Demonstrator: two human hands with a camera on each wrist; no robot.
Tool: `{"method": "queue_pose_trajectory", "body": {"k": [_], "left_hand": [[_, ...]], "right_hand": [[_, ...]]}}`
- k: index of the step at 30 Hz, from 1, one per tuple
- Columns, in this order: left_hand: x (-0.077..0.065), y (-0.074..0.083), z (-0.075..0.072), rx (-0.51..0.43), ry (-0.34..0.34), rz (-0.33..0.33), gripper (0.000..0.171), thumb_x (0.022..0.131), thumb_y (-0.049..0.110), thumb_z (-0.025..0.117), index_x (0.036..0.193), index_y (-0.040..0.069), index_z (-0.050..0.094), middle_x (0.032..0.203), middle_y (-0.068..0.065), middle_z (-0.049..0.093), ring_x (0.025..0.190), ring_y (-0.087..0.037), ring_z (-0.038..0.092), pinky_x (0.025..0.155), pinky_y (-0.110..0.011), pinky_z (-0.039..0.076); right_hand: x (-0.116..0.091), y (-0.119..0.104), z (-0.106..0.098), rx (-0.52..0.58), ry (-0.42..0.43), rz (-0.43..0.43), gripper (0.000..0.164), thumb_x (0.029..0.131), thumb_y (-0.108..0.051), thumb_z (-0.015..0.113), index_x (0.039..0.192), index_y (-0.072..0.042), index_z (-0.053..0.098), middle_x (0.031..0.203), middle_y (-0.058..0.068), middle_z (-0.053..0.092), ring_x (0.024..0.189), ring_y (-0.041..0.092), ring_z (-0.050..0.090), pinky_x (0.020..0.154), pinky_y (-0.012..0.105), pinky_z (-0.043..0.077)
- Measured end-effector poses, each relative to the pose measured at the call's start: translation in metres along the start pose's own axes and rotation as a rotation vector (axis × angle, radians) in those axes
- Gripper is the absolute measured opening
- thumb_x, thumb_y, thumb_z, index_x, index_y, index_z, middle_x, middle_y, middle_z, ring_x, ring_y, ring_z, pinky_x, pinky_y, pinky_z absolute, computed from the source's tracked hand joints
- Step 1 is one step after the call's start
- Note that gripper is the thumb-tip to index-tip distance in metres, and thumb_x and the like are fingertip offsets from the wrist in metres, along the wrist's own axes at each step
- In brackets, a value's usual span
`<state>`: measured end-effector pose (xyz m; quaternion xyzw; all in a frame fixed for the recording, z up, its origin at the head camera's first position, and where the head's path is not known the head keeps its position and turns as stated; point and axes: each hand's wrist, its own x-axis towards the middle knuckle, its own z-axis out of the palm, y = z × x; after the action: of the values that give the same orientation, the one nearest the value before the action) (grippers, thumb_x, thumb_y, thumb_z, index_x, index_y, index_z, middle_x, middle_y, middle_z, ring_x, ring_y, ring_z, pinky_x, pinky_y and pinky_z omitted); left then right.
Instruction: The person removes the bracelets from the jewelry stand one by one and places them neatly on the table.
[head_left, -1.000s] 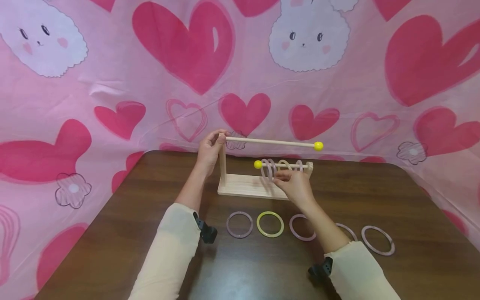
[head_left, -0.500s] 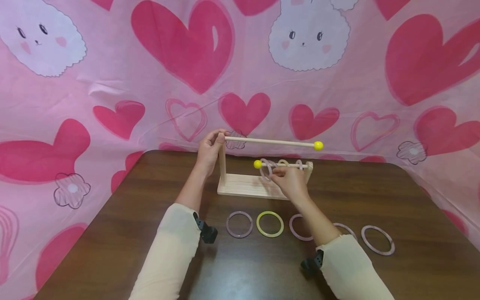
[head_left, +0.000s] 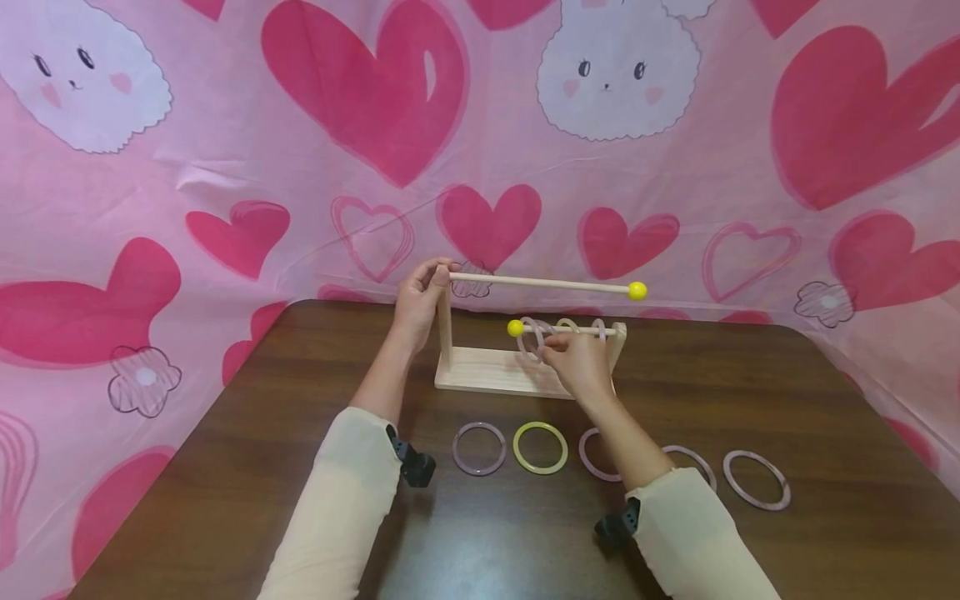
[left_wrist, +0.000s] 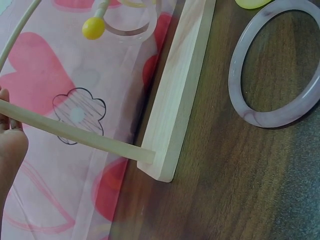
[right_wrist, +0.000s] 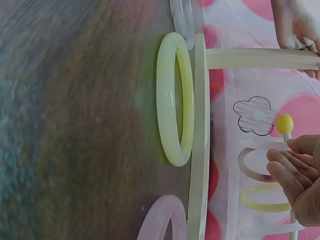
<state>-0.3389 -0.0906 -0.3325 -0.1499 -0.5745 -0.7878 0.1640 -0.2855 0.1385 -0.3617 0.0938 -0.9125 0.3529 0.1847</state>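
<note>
A wooden bangle stand point(head_left: 491, 372) has a long upper rod point(head_left: 540, 283) and a shorter lower rod point(right_wrist: 293, 215), each ending in a yellow ball. My left hand point(head_left: 417, 307) grips the top of its left post point(left_wrist: 75, 133), thumb in front. At the lower rod, my right hand point(head_left: 583, 367) pinches a mauve bangle point(right_wrist: 244, 162) between thumb and fingers; the exact contact is partly hidden. A pale bangle point(right_wrist: 260, 144) hangs nearer the yellow ball point(head_left: 515, 328). Behind the hand hang a yellow bangle point(right_wrist: 255, 206) and another pale bangle point(right_wrist: 267, 230).
In front of the stand several bangles lie in a row on the brown table point(head_left: 300, 467): a purple one point(head_left: 456, 458), a yellow one point(head_left: 517, 450) and more mauve ones, the farthest right point(head_left: 783, 493). My right forearm partly covers two. A pink heart-patterned cloth point(head_left: 322, 167) hangs behind.
My right hand has shifted slightly left along the lower rod, toward the yellow ball, with the mauve bangle. My left hand stays on the post.
</note>
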Motion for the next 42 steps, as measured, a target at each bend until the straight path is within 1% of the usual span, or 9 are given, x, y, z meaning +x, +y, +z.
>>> {"method": "queue_pose_trajectory", "body": {"k": [3, 6, 9, 13, 20, 27, 31, 37, 42], "left_hand": [[-0.0002, 0.0002, -0.0001, -0.001, -0.004, 0.001, 0.008, 0.089, 0.015, 0.057, 0.093, 0.014, 0.064, 0.092, 0.002, 0.066, 0.091, -0.009, 0.055, 0.088, -0.026, 0.039], [-0.0003, 0.0002, -0.0002, -0.003, -0.009, 0.006, 0.008, 0.089, 0.016, 0.057, 0.092, 0.017, 0.063, 0.089, 0.008, 0.065, 0.090, -0.009, 0.055, 0.088, -0.026, 0.039], [-0.0003, -0.0002, -0.0001, -0.010, -0.011, 0.011, 0.009, 0.090, 0.013, 0.056, 0.093, 0.016, 0.063, 0.089, 0.008, 0.065, 0.089, -0.009, 0.055, 0.087, -0.026, 0.040], [-0.0002, -0.0006, 0.0001, -0.014, -0.006, 0.010, 0.011, 0.092, 0.008, 0.054, 0.093, 0.014, 0.063, 0.089, 0.008, 0.065, 0.089, -0.009, 0.055, 0.086, -0.026, 0.040], [-0.0002, -0.0005, -0.0001, -0.013, -0.012, 0.010, 0.008, 0.089, 0.015, 0.057, 0.091, 0.018, 0.064, 0.088, 0.009, 0.065, 0.089, -0.008, 0.056, 0.087, -0.026, 0.040], [-0.0001, -0.0006, -0.0003, -0.008, -0.012, 0.011, 0.009, 0.090, 0.013, 0.056, 0.091, 0.019, 0.063, 0.087, 0.010, 0.065, 0.089, -0.008, 0.056, 0.088, -0.026, 0.040], [-0.0003, -0.0007, -0.0004, -0.003, -0.013, 0.013, 0.008, 0.089, 0.015, 0.057, 0.091, 0.018, 0.063, 0.088, 0.009, 0.065, 0.090, -0.008, 0.056, 0.087, -0.026, 0.040], [0.0001, -0.0008, -0.0005, 0.005, -0.011, 0.008, 0.007, 0.089, 0.016, 0.057, 0.092, 0.017, 0.063, 0.089, 0.007, 0.065, 0.089, -0.008, 0.056, 0.087, -0.026, 0.040], [0.0007, -0.0009, -0.0021, -0.009, -0.032, 0.003, 0.008, 0.084, 0.022, 0.060, 0.091, 0.020, 0.063, 0.091, 0.007, 0.065, 0.090, -0.008, 0.055, 0.090, -0.027, 0.040]], "right_hand": [[0.0001, -0.0001, 0.0008, -0.006, 0.008, 0.002, 0.013, 0.078, -0.012, 0.069, 0.085, -0.002, 0.074, 0.077, 0.009, 0.070, 0.061, 0.017, 0.058, 0.051, 0.029, 0.042], [0.0001, -0.0006, 0.0011, -0.013, 0.016, 0.005, 0.013, 0.078, -0.013, 0.069, 0.085, -0.003, 0.074, 0.075, 0.007, 0.070, 0.057, 0.015, 0.053, 0.049, 0.028, 0.039], [-0.0002, -0.0015, 0.0012, -0.001, 0.017, 0.021, 0.013, 0.079, -0.013, 0.069, 0.086, -0.003, 0.074, 0.074, 0.007, 0.070, 0.055, 0.014, 0.051, 0.048, 0.028, 0.038], [-0.0007, -0.0027, 0.0007, 0.017, 0.023, 0.042, 0.014, 0.080, -0.013, 0.068, 0.088, -0.003, 0.074, 0.076, 0.007, 0.070, 0.059, 0.015, 0.056, 0.048, 0.028, 0.041], [0.0002, -0.0027, 0.0007, 0.043, 0.067, 0.031, 0.014, 0.079, -0.012, 0.068, 0.088, -0.003, 0.074, 0.079, 0.008, 0.070, 0.070, 0.020, 0.064, 0.059, 0.034, 0.049], [0.0000, -0.0045, 0.0003, 0.053, 0.069, 0.031, 0.015, 0.080, -0.013, 0.069, 0.089, -0.003, 0.074, 0.083, 0.009, 0.070, 0.071, 0.022, 0.066, 0.061, 0.036, 0.052], [0.0000, -0.0062, 0.0005, 0.070, 0.074, 0.031, 0.015, 0.080, -0.013, 0.069, 0.090, -0.002, 0.074, 0.084, 0.011, 0.070, 0.074, 0.024, 0.066, 0.064, 0.037, 0.052], [0.0002, -0.0080, 0.0007, 0.113, 0.083, 0.012, 0.017, 0.081, -0.011, 0.069, 0.092, 0.001, 0.072, 0.087, 0.013, 0.070, 0.074, 0.025, 0.066, 0.061, 0.036, 0.053], [0.0007, -0.0094, 0.0005, 0.136, 0.090, 0.001, 0.017, 0.080, -0.011, 0.069, 0.092, 0.001, 0.072, 0.085, 0.012, 0.070, 0.072, 0.022, 0.066, 0.057, 0.032, 0.052]]}}
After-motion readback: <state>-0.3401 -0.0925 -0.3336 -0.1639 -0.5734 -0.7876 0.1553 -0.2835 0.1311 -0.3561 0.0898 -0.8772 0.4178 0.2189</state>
